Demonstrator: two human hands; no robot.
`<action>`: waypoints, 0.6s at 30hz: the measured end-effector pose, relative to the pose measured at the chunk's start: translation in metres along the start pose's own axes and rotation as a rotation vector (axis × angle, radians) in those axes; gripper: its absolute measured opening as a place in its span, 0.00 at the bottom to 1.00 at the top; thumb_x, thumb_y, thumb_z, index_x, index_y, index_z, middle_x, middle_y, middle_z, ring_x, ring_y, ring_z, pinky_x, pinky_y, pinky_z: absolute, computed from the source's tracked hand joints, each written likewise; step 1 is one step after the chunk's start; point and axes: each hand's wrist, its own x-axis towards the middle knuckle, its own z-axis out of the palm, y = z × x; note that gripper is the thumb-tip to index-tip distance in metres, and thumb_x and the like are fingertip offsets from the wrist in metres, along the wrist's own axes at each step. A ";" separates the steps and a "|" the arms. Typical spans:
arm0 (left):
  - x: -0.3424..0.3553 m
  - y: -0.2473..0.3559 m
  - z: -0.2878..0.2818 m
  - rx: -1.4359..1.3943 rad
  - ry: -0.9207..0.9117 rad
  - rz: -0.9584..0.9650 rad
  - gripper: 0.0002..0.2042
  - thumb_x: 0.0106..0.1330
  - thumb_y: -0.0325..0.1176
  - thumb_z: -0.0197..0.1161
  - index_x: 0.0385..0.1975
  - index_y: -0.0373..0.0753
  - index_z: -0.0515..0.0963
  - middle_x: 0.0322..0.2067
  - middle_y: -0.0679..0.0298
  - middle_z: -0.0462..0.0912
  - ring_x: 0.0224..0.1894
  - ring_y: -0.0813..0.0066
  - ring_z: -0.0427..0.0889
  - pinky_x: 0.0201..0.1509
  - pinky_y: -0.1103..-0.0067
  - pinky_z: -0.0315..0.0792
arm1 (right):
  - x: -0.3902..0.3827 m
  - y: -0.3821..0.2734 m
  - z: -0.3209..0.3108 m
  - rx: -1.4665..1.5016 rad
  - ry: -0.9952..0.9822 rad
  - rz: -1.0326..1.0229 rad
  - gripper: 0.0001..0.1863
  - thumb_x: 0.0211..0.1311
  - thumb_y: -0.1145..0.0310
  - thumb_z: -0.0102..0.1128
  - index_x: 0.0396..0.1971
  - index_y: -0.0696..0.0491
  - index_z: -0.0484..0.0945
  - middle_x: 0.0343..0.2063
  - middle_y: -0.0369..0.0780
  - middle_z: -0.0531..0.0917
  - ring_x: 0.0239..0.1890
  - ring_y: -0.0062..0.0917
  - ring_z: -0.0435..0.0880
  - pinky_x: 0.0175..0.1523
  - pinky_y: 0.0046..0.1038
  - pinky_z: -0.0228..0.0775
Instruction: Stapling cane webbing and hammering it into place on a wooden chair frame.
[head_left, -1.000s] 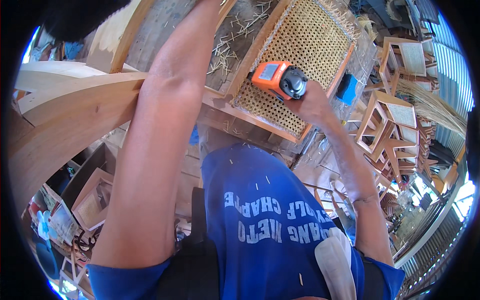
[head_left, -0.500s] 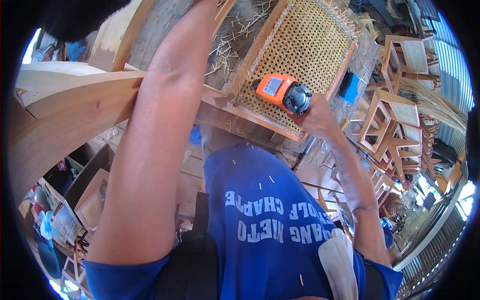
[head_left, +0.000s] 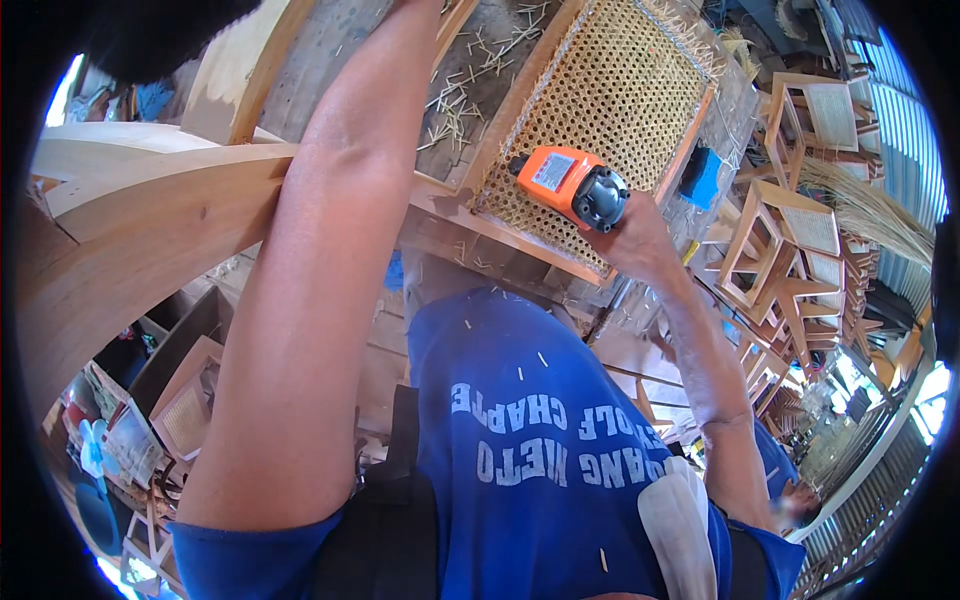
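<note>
Held in my right hand is an orange staple gun with a black end cap, its fingers wrapped round the handle and partly hidden. The gun is over the near left part of a woven cane panel set in a wooden frame. Whether its nose touches the cane is hidden. Rough cane ends stick up along the panel's far edge. My left arm reaches past the wooden frame and leaves the picture at the top, so my left hand is out of sight.
Short cane offcuts litter the bench left of the panel. A blue block lies to its right. A curved wooden piece runs close by my left arm. Stacked chair frames and long cane strands stand right. Another person is at lower right.
The staple gun and my right hand have shifted very slightly right, much like the whole view. More of the person at lower right shows. My grip is the same.
</note>
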 end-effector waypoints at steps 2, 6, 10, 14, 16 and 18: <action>-0.005 0.010 0.001 0.032 -0.044 0.058 0.39 0.68 0.69 0.43 0.53 0.34 0.79 0.55 0.38 0.77 0.62 0.45 0.74 0.64 0.63 0.67 | 0.002 0.003 0.000 -0.047 0.014 -0.006 0.21 0.54 0.76 0.67 0.51 0.48 0.83 0.36 0.39 0.88 0.37 0.21 0.85 0.49 0.27 0.77; -0.010 0.012 -0.003 -0.032 -0.059 -0.052 0.37 0.70 0.67 0.40 0.56 0.37 0.78 0.55 0.39 0.78 0.62 0.45 0.74 0.65 0.63 0.67 | 0.012 -0.004 0.005 -0.129 -0.018 0.037 0.20 0.54 0.74 0.68 0.49 0.45 0.83 0.35 0.40 0.88 0.36 0.25 0.87 0.47 0.28 0.78; -0.003 -0.011 -0.017 0.081 -0.019 0.082 0.33 0.74 0.62 0.37 0.60 0.41 0.75 0.55 0.40 0.78 0.61 0.43 0.75 0.64 0.62 0.67 | 0.023 -0.016 0.006 -0.067 -0.036 0.012 0.19 0.53 0.73 0.68 0.46 0.44 0.84 0.33 0.41 0.88 0.35 0.29 0.87 0.45 0.30 0.79; -0.017 0.036 -0.012 -0.066 -0.388 0.234 0.30 0.75 0.58 0.38 0.63 0.42 0.71 0.55 0.41 0.78 0.59 0.42 0.76 0.64 0.61 0.68 | 0.009 -0.005 0.000 -0.170 0.055 0.107 0.17 0.52 0.72 0.67 0.45 0.44 0.84 0.32 0.43 0.87 0.34 0.33 0.87 0.43 0.33 0.79; -0.017 0.046 0.021 0.088 -0.173 0.135 0.27 0.77 0.54 0.38 0.66 0.45 0.67 0.55 0.41 0.78 0.58 0.42 0.77 0.64 0.61 0.68 | 0.001 -0.009 -0.002 -0.148 0.125 0.115 0.18 0.51 0.70 0.67 0.45 0.44 0.84 0.31 0.45 0.87 0.34 0.38 0.87 0.42 0.35 0.78; 0.003 0.017 0.044 0.484 -0.083 0.447 0.17 0.76 0.43 0.44 0.59 0.46 0.71 0.50 0.43 0.81 0.52 0.42 0.80 0.57 0.57 0.72 | -0.001 -0.004 -0.010 -0.106 0.015 0.153 0.25 0.50 0.71 0.67 0.52 0.43 0.80 0.35 0.47 0.87 0.40 0.41 0.87 0.46 0.38 0.77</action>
